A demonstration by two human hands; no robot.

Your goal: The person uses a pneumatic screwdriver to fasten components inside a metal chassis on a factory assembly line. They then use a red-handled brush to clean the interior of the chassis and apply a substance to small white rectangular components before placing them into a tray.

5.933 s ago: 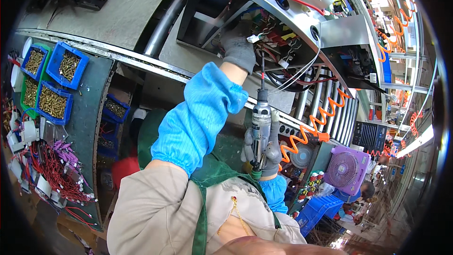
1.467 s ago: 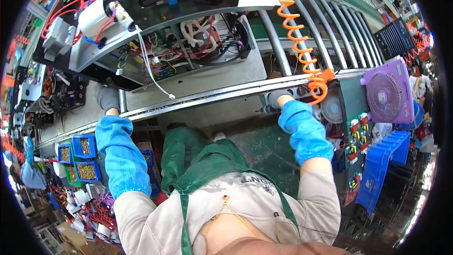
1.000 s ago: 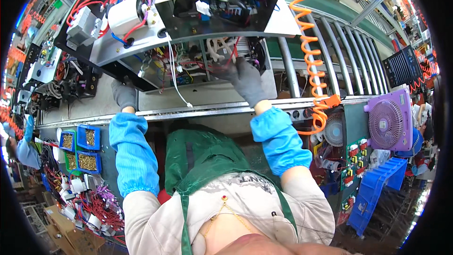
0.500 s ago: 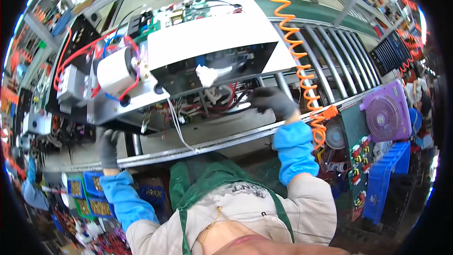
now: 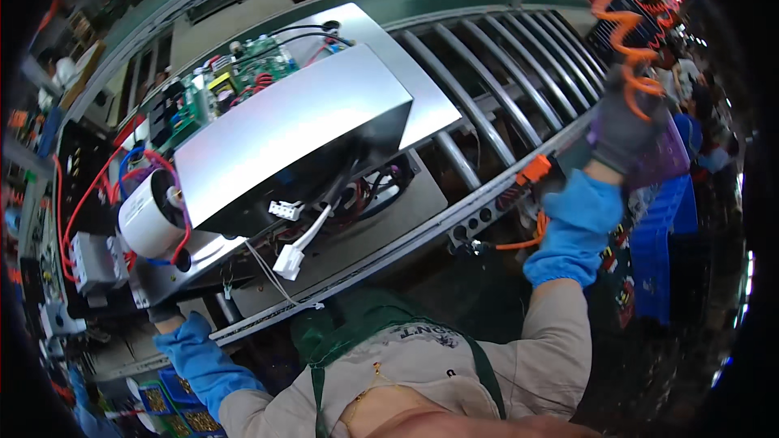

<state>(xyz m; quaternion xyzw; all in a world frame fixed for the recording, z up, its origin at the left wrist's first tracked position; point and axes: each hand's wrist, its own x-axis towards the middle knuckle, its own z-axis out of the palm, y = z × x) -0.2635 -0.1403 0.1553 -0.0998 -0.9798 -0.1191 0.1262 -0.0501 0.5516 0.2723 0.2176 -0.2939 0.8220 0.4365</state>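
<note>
My left hand (image 5: 154, 288), in a dark glove, is at the near left corner of a metal chassis (image 5: 292, 126). Its fingers are partly hidden against the plate's edge. My right hand (image 5: 629, 126), also gloved and smeared by motion, is out to the far right, closed around an orange coiled hose (image 5: 604, 0) whose loops lie across its fingers. The chassis carries a white cylinder (image 5: 152, 215) with red and blue wires, and a green circuit board (image 5: 256, 65). White connectors (image 5: 289, 263) hang from its front.
The chassis rests on a roller conveyor (image 5: 487, 73) with a metal front rail (image 5: 422, 231). Beyond my right hand are a purple fan (image 5: 661, 154), partly covered, and a blue bin (image 5: 653, 259). Bins of small brass-coloured parts (image 5: 199, 420) stand at lower left.
My right hand has gone from the chassis front to the far right, onto the hose, which is drawn rightward. My left hand has come up to the chassis corner. The view has turned.
</note>
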